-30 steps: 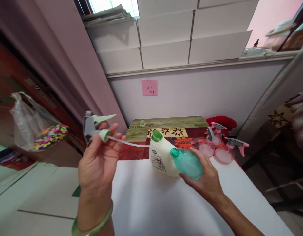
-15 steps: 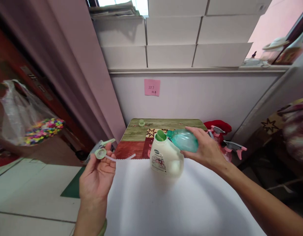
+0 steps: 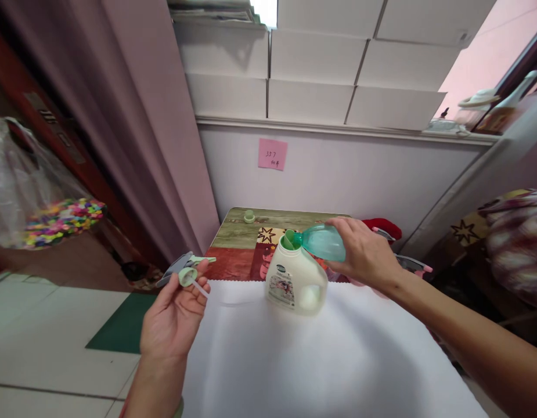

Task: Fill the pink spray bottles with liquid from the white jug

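My right hand (image 3: 366, 252) is closed around a translucent teal spray bottle body (image 3: 324, 242), tipped nearly level with its neck pointing left. The bottle's mouth sits at the green spout in the opening of a cream detergent jug (image 3: 296, 281), which stands upright on the white cloth. Palm up, my left hand (image 3: 175, 313) grips a spray trigger head (image 3: 187, 277) with a grey and pale green body; its thin clear dip tube points right over the cloth. I cannot make out any liquid flowing.
A small green cap (image 3: 249, 216) rests on the patterned table (image 3: 229, 264) at the back left. Pink and grey spray heads (image 3: 414, 265) stick up behind my right forearm. White boxes (image 3: 312, 101) and a pink note (image 3: 272, 154) are ahead; a bag of colourful pieces (image 3: 63, 220) hangs left.
The teal bottle has been tipped flatter, its neck still at the jug's opening. My left hand has turned the trigger head slightly and its tube has swung downward. The camera view has shifted a little.
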Tool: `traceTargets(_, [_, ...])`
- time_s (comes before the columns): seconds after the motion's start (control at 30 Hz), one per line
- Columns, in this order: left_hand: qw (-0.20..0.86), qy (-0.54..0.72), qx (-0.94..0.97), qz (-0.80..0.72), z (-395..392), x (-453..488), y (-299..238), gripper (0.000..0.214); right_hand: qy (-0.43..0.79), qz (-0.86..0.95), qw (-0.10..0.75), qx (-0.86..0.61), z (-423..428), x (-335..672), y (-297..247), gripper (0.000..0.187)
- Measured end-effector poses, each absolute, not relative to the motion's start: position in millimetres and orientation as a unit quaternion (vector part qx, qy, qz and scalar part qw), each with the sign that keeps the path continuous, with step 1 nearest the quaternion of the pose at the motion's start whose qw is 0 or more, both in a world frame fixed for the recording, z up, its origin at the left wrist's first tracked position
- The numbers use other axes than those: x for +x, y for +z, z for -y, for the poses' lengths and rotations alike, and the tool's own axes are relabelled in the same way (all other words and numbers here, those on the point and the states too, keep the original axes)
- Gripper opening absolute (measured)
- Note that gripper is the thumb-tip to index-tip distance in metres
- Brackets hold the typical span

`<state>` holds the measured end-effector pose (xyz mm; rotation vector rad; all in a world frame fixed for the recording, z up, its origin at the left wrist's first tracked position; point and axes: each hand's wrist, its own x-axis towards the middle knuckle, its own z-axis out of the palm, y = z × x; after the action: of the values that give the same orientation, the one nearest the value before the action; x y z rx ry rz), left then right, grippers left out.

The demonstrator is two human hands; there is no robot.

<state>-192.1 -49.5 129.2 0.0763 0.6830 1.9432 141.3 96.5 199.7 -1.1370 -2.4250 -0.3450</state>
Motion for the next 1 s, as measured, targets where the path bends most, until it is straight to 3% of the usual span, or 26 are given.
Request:
traceTargets(0.4, [0.535,0.795,0.031,-0.284,45.8,-189.9,123.2,0.04,-0.197,0.9,0.116,-0.371,-93.0,134.9,229.2,0.06])
traceTargets(0.7, [0.514,0.796,0.014,-0.319,46.3,-186.2,127.0,0.037,-0.237,0.903,0.035,-0.357,-85.2,120.0,254.8,0.042])
traceTargets(1.0, [0.512,0.794,0.025,-0.327,44.9,-184.5,127.5,0.038,-0.282,0.909,-0.012,-0.308,-87.7,112.6,267.3,0.045])
